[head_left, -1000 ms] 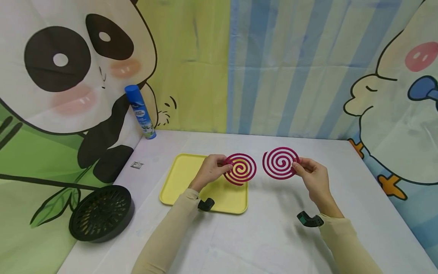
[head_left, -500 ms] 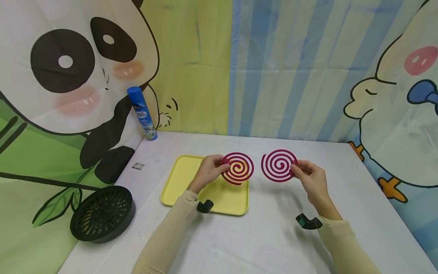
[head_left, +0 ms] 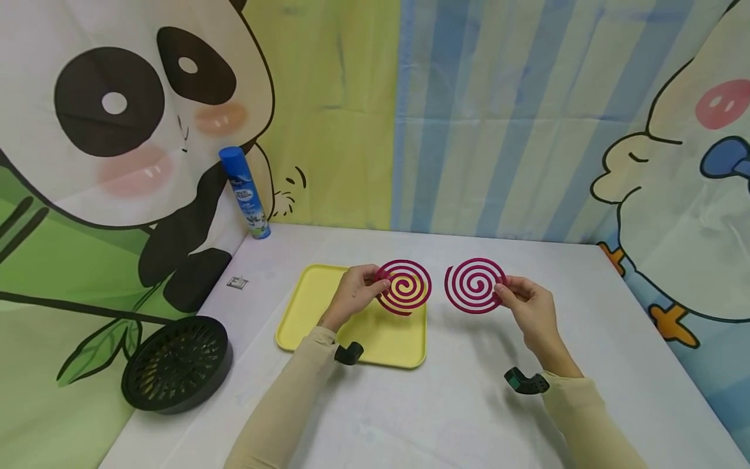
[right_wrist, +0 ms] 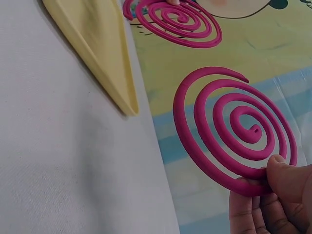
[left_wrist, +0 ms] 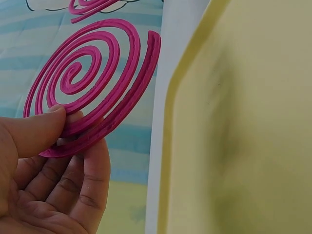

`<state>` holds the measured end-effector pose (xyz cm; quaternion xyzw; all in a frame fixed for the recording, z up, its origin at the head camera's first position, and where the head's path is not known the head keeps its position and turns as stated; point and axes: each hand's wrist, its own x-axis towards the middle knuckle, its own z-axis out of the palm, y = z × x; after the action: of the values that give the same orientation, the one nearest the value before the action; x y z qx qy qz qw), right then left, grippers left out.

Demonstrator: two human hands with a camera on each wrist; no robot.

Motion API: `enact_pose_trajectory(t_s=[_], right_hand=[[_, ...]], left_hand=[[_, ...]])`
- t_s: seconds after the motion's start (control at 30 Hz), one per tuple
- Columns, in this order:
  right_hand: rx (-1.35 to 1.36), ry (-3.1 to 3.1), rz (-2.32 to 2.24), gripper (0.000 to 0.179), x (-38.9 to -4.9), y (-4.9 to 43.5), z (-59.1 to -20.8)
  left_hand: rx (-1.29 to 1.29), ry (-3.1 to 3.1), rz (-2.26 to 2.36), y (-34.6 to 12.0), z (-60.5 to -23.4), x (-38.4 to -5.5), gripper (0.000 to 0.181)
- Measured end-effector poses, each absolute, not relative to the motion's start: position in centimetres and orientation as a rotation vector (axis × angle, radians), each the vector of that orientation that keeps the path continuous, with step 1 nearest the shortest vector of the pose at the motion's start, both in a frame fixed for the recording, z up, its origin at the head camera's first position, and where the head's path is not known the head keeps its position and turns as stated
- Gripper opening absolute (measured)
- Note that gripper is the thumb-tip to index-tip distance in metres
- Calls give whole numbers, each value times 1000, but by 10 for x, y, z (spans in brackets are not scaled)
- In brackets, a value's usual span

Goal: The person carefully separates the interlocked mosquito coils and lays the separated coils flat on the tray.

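My left hand (head_left: 355, 293) pinches a magenta mosquito coil (left_wrist: 87, 78) by its outer rings, thumb on one face and fingers behind. That coil is raised above the right part of a yellow tray (head_left: 328, 332). Between the thumb and fingers of my right hand (head_left: 532, 309) is a second magenta mosquito coil (right_wrist: 234, 131), gripped at its right edge. Both spirals stand up facing the head camera, side by side with a small gap between them. The second coil hangs over the white table, to the right of the tray.
A black round slotted holder (head_left: 176, 365) with a long handle lies at the left table edge. A blue spray can (head_left: 246, 195) stands at the back left corner. On the table near it is a small metal piece (head_left: 237, 283). Printed curtains surround the white table (head_left: 457, 404).
Both hands have drifted slightly left in the head view, each still holding its coil. The right coil sits a little lower. The head view has shifted slightly.
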<state>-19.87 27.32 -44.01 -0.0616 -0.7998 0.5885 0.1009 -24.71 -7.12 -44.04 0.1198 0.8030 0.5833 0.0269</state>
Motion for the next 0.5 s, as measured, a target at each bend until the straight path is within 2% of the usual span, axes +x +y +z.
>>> enact_pose_trajectory(t_s=[0.5], right_hand=[[-169,-2375,1749,44,-205,262,-446]], left_hand=[[342,2521,1786,-87,-441,-245,9]])
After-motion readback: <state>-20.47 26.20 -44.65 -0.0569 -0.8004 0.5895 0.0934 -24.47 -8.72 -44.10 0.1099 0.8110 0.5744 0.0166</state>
